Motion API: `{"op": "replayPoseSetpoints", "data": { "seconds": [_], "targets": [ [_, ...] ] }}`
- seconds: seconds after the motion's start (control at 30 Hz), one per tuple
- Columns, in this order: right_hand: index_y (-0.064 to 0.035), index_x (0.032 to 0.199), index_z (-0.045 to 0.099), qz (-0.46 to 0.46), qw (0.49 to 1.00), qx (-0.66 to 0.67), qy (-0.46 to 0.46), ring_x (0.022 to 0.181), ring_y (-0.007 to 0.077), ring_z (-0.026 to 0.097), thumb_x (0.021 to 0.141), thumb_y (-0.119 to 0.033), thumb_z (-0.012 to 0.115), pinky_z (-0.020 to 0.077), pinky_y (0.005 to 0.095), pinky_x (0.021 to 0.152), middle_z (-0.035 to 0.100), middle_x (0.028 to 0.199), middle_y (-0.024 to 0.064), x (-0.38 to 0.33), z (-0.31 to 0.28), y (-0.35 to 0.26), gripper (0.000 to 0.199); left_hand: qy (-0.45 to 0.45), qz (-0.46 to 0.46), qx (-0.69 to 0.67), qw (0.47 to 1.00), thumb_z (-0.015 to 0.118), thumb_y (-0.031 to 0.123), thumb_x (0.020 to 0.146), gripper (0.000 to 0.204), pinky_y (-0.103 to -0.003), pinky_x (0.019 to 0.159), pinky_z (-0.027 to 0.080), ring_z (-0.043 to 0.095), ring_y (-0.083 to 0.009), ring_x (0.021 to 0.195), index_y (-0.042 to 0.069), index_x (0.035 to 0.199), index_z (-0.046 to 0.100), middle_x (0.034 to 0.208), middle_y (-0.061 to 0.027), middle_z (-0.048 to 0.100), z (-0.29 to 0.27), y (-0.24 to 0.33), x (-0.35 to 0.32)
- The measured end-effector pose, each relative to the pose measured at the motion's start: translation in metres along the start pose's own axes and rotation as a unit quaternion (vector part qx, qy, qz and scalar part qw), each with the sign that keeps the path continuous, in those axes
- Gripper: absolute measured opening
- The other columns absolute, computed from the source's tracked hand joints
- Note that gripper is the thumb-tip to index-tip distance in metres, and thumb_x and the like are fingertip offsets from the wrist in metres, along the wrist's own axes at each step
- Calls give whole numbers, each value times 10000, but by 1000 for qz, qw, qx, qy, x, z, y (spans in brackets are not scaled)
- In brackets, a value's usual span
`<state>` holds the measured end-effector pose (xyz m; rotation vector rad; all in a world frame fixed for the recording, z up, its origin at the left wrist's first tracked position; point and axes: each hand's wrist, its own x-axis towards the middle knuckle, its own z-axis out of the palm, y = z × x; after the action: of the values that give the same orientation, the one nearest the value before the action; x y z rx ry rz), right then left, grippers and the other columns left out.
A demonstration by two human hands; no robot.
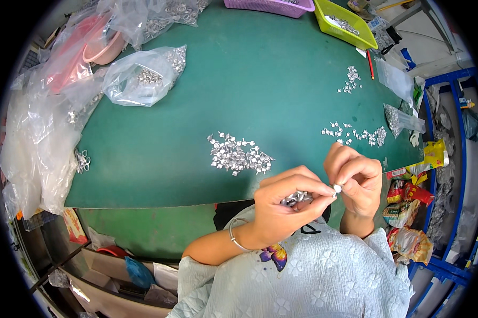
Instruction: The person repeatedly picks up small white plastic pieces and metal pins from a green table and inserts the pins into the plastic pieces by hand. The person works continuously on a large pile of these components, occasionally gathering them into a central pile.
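Note:
My left hand [273, 204] is curled around a handful of small silver metal pieces [296, 199]. Between its thumb and fingertip it pinches one small round-headed metal piece [337, 188]. The fingers of my right hand [358, 177] are closed at that same piece, meeting the left fingertips close to my chest; whether they hold a second part is too small to tell. Just beyond my hands, a heap of silver round-headed metal pieces [236, 155] lies on the green table [159, 143]. A looser scatter of similar pieces [377, 136] lies past my right hand.
Farther right are another small cluster of pieces [351, 78], a red pen [370, 64] and a clear bag of small parts [401, 121]. A lime basket [350, 29] and a purple basket [271, 8] stand at the far edge. Plastic bags [143, 77] crowd the left, around a pink bowl [105, 52].

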<state>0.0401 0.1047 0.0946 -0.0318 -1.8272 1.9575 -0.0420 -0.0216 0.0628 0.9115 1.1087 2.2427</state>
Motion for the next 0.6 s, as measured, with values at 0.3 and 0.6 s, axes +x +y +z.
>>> {"op": "replayPoseSetpoints", "data": {
  "seconds": [0.3,0.6],
  "targets": [
    [17,781,628,-4,1000,-8,1,707,181,499,787,-142,654,389,290,615,585,757,105,0,-1,-1,162,0,2,3,1000,660,-100,691,171,-179,433,335,460,-36,512,2,827,647,722,-59,599,1,0,0],
    [7,767,633,-18,999,-36,10,701,184,501,760,-150,684,394,293,614,583,751,92,1,0,-2,165,10,-2,-4,1000,646,-105,694,159,-184,433,327,449,-30,507,-1,815,645,715,-54,596,1,-3,-1]
  ]
}}
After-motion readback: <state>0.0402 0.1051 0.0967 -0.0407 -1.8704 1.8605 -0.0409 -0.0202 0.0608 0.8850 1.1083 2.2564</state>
